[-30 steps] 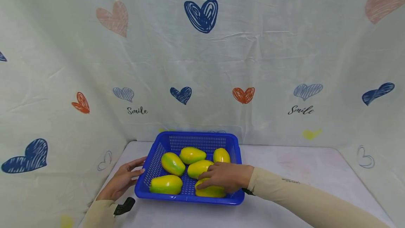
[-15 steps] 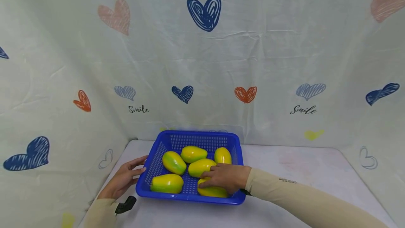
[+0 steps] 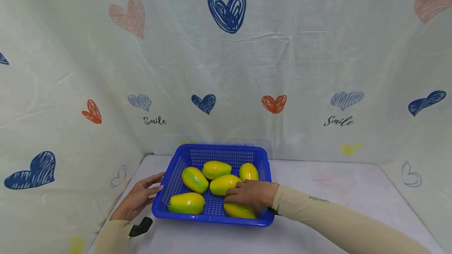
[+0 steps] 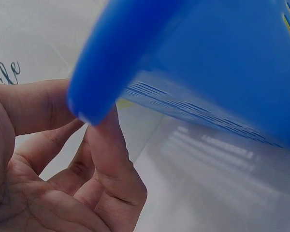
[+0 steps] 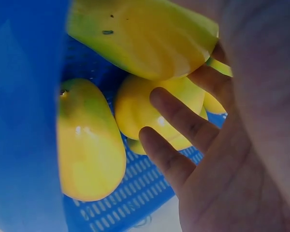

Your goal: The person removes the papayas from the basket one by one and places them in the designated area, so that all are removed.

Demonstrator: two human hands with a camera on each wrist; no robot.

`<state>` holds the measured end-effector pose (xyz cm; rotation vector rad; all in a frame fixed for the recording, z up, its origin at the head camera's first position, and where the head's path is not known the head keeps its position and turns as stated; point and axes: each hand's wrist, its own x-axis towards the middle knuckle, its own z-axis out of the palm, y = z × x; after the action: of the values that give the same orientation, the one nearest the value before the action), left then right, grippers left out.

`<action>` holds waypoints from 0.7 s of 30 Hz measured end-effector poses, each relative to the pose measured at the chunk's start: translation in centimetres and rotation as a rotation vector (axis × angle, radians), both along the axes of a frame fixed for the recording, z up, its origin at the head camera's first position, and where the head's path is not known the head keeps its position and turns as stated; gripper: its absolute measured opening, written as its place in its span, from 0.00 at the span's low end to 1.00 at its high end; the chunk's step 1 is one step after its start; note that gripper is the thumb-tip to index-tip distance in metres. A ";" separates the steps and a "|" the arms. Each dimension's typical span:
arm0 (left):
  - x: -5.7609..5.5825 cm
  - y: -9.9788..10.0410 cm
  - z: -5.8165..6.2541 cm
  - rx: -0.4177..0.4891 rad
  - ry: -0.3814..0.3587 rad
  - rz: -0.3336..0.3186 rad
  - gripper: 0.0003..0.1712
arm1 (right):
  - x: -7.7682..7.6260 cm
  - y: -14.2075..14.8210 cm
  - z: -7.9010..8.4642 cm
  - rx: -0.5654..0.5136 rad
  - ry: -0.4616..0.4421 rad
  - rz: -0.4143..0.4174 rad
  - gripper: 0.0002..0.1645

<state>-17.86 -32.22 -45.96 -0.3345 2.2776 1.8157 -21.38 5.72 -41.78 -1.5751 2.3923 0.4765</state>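
Blue basket on the bench: the left hand pinches its near side rim; inside, the right hand grips one yellow fruit, five others lying left and beyond.

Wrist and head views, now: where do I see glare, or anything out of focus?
Head view: small glints on the yellow-green fruits, the blue basket fairly crisp. Left wrist view: the near rim is soft, the left hand clearer, pale streaks on the tabletop. Right wrist view: glare spots on the fruits, the basket wall at the left blurred.
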 end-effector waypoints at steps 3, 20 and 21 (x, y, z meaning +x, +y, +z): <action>0.0 0.0 0.0 0.004 -0.001 -0.005 0.36 | 0.0 0.0 0.1 0.005 -0.014 -0.018 0.59; 0.1 0.1 0.2 -0.004 0.002 -0.003 0.36 | 0.8 -0.3 0.2 0.059 0.067 -0.015 0.61; 0.1 0.1 0.2 -0.005 0.001 -0.002 0.36 | 0.8 -0.3 0.2 0.060 0.071 -0.014 0.60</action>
<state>-17.81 -32.08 -45.75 -0.3328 2.2825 1.8101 -20.56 5.43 -41.59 -1.5403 2.4156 0.6055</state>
